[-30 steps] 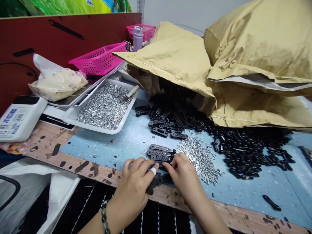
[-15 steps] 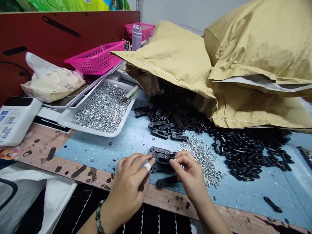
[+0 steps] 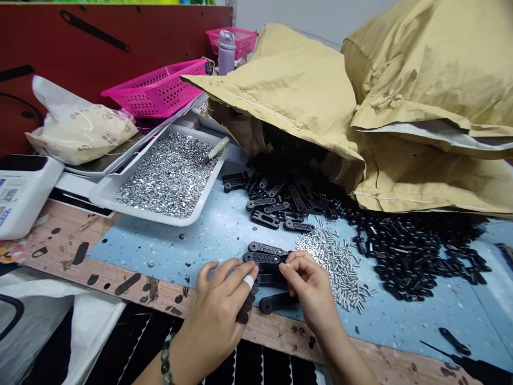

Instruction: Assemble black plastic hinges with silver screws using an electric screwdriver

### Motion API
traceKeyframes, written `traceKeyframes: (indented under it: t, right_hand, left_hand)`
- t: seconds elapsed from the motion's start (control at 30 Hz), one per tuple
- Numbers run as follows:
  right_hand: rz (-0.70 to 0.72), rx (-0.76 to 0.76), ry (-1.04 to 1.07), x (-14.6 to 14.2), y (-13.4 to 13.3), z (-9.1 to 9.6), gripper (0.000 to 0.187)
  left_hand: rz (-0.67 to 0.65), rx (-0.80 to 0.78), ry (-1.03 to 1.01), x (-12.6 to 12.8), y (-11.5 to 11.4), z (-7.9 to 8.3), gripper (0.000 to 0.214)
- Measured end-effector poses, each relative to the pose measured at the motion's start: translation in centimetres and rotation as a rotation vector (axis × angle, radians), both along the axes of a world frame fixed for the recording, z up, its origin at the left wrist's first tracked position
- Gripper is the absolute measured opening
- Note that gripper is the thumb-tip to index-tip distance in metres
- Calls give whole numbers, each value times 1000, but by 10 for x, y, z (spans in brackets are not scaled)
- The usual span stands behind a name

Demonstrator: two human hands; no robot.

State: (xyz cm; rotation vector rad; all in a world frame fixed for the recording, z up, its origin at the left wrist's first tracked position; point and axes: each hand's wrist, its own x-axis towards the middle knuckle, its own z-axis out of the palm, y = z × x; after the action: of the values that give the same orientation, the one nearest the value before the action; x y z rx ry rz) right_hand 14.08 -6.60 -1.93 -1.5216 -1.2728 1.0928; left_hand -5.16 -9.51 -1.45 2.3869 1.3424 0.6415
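**At the near edge of the tabletop [image 3: 72,256], two hands over black slotted bars [image 3: 265,254]**

Far left, a white printed box [image 3: 24,198] sits beside a cream plastic sack [image 3: 82,131], and a white woven bag [image 3: 52,342] lies below the near edge. Next along, a white tray [image 3: 160,211] holds silver nuts [image 3: 168,174] and a small brush [image 3: 216,149], with a magenta basket [image 3: 160,88] beyond it. The left hand [image 3: 214,321], wearing a bead bracelet [image 3: 165,358] and white tape [image 3: 248,282] on one finger, lies across the near side of the bars, touching them; whether it grasps one, I cannot tell. The right hand [image 3: 310,286] pinches the bars' right end between thumb and fingers. The bars lie stacked on a blue mat [image 3: 192,251], with another black bar [image 3: 278,302] just nearer. Silver screws [image 3: 336,267] scatter just to their right. Further right, a heap of black parts [image 3: 417,251] lies below large kraft sacks [image 3: 401,107].
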Motion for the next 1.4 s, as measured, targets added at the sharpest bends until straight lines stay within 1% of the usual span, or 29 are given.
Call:
traceKeyframes:
  t: [0.13, 0.33, 0.5, 0.7, 0.77, 0.83, 0.93, 1.0, 1.03, 1.1, 1.13, 1.2, 1.23, 1.27, 1.3, 1.33, 1.4]
  right_hand:
    - [7, 3, -39, 1, -1, -2, 28]
    - [3, 15, -14, 0, 0, -1, 30]
    - [6, 20, -82, -2, 0, 0, 29]
    - [26, 70, -199, -5, 0, 0, 28]
    - [35, 89, -263, -5, 1, 0, 28]
    - [67, 106, -370, -4, 2, 0, 26]
    - [147, 157, -625, 2, 5, 2, 27]
    - [170, 195, -790, 6, 6, 7, 33]
    - [172, 213, -832, 7, 5, 10, 32]
    - [220, 266, -800, 4, 2, 19, 21]
    - [280, 304, -746, 0, 0, 24, 19]
    - [436, 411, -629, -9, -5, 32, 19]
    - [497, 460, -579, -13, -6, 35, 16]
    - [525, 487, -530, -16, -7, 37, 13]
    - [510, 488, -472, -18, -7, 37, 12]
    - [453, 453, -401, -18, -6, 36, 12]
    - [270, 295, -235, -14, -2, 30, 14]
  left_hand:
    - [4, 25, -16, 1, 0, 0, 50]
    - [3, 10, -18, 1, -1, -1, 55]
    - [-24, 6, 17, -1, -1, -2, 58]
    - [-17, -1, 17, 1, 0, -2, 52]
    - [0, -10, 8, 3, 0, -1, 53]
    - [19, -16, -15, 5, 1, 0, 54]
    - [23, -31, -37, 6, 3, 2, 55]
    - [18, -59, -48, 4, 5, 3, 53]
    - [19, -78, -57, 2, 7, 4, 53]
    - [17, -120, -90, 0, 10, 6, 52]
    - [7, -145, -115, -1, 11, 7, 52]
    - [-16, -200, -178, -2, 12, 10, 50]
    - [-19, -228, -215, -3, 12, 11, 50]
    - [-7, -255, -254, -4, 12, 11, 49]
    - [25, -274, -293, -5, 12, 11, 48]
    - [71, -282, -325, -6, 12, 10, 47]
    - [160, -246, -342, -10, 12, 7, 47]
